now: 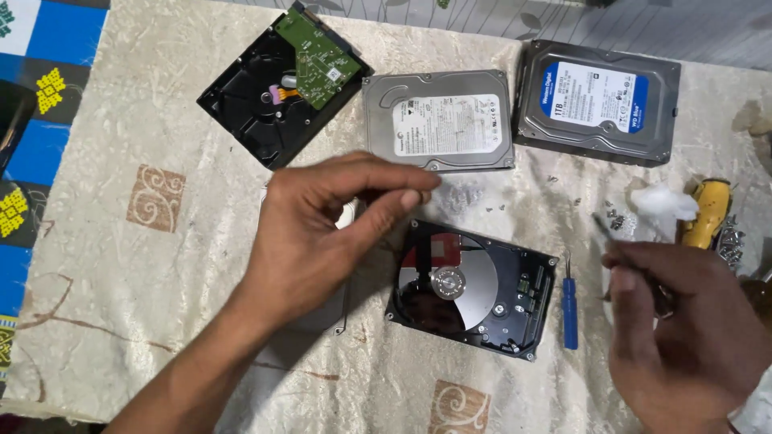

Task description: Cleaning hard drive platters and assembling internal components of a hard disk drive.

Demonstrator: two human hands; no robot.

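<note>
Opened hard drive between your two hands on the cloth-covered table.

Your left hand hovers with thumb and fingers pinched together; whether it holds anything, I cannot tell. Your right hand grips a thin tool. The opened hard drive, platter exposed, lies between them, a blue screwdriver just beside it.

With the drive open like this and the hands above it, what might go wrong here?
1. The opened hard drive shows its bare shiny platter; the left hand hovers close, so a finger or dust may mark it.
2. Tiny loose screws lie scattered on the cloth and could easily get lost or fall into the drive.
3. The right hand holds a thin tool that might scratch the platter.
</note>
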